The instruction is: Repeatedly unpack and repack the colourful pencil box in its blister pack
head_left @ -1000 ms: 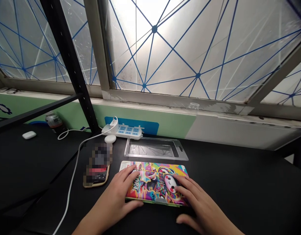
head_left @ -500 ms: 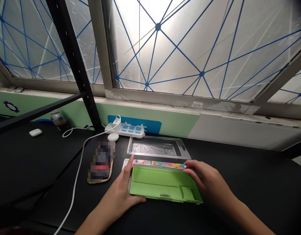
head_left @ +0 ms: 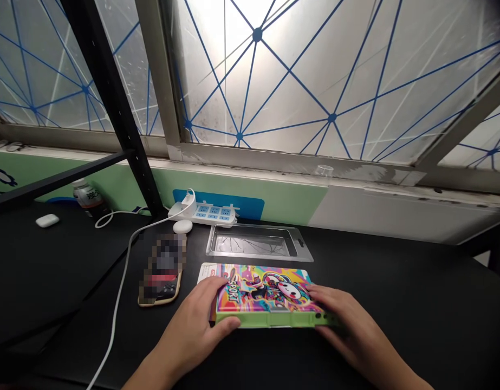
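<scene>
A pencil case (head_left: 270, 292) with a colourful cartoon lid and light green sides lies closed on the black table. My left hand (head_left: 196, 319) grips its left end, thumb against the green front side and fingers over the lid's edge. At the right end my right hand (head_left: 347, 319) holds it, with fingers on the lid and the thumb low by the front corner. Part of a white printed card (head_left: 207, 269) shows from beneath the case at its upper left. Just behind lies a clear plastic tray (head_left: 302, 252). The inside of the case is hidden.
To the left are a phone (head_left: 179, 284) and a white cable (head_left: 118, 309). A white round-edged case (head_left: 182, 226) sits beside the power strip (head_left: 213, 215) along the wall. Further left stand a bottle (head_left: 89, 197), a small white case (head_left: 47, 220) and a black metal frame (head_left: 115, 103).
The patterned lid has come down over the green inside, so the pencil case is now shut. My right hand moved slightly lower, from the raised lid to the right end.
</scene>
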Available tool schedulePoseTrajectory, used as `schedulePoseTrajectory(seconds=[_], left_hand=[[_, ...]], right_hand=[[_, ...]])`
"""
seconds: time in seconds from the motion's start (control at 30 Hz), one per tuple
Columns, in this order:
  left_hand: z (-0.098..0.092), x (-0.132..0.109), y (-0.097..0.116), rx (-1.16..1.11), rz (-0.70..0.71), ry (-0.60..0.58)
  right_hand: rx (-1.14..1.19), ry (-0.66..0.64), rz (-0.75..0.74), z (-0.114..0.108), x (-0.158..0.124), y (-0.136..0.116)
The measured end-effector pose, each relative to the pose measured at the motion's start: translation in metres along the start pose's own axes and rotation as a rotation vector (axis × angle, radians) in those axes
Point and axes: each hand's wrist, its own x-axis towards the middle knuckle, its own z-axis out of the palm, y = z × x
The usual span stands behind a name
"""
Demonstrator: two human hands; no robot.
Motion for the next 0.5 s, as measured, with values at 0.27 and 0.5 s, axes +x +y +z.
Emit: schedulePoseTrajectory(seconds=[0.27,0.5], left_hand=[[0.005,0.001,-0.002,0.042,-0.078,0.089],[0.007,0.003,-0.006,-0.006,-0.048,0.010]], right_hand=[[-0.105,-0.151,0.162,-0.014,0.053,-0.007],[-0.209,-0.172,0.128,0.014,0.072,-0.031]])
